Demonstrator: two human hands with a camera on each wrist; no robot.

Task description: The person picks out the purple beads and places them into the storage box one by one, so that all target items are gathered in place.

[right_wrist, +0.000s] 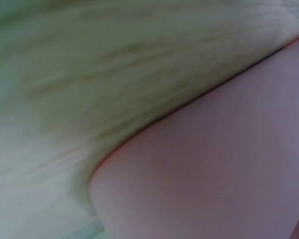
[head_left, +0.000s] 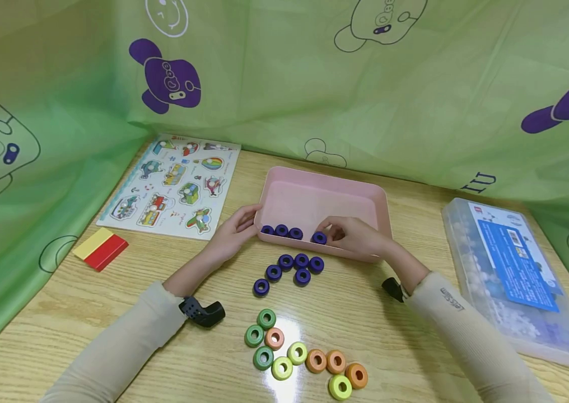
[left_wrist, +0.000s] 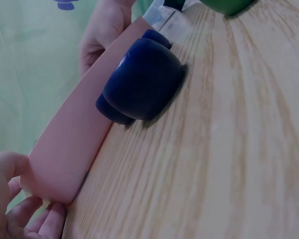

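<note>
A shallow pink tray [head_left: 315, 204] lies on the wooden table. My left hand [head_left: 234, 232] grips its near left corner; in the left wrist view the thumb and fingers hold the tray's wall [left_wrist: 72, 144]. Inside the tray, my right hand [head_left: 355, 235] pinches a dark blue ring-shaped bead [head_left: 320, 238] by the near wall. Left of it, 3 more dark blue beads [head_left: 281, 230] sit in a row along that wall. Several matching beads [head_left: 301, 261] lie on the table just in front. The right wrist view shows only tray wall [right_wrist: 204, 164] and table.
Green beads [head_left: 263, 357], yellow beads [head_left: 281, 368] and orange beads [head_left: 336, 361] lie nearer me. A picture puzzle board [head_left: 173, 184] and a yellow-and-red block [head_left: 101, 249] are at left. A clear plastic case [head_left: 511, 280] stands at right. A green curtain [head_left: 274, 73] hangs behind.
</note>
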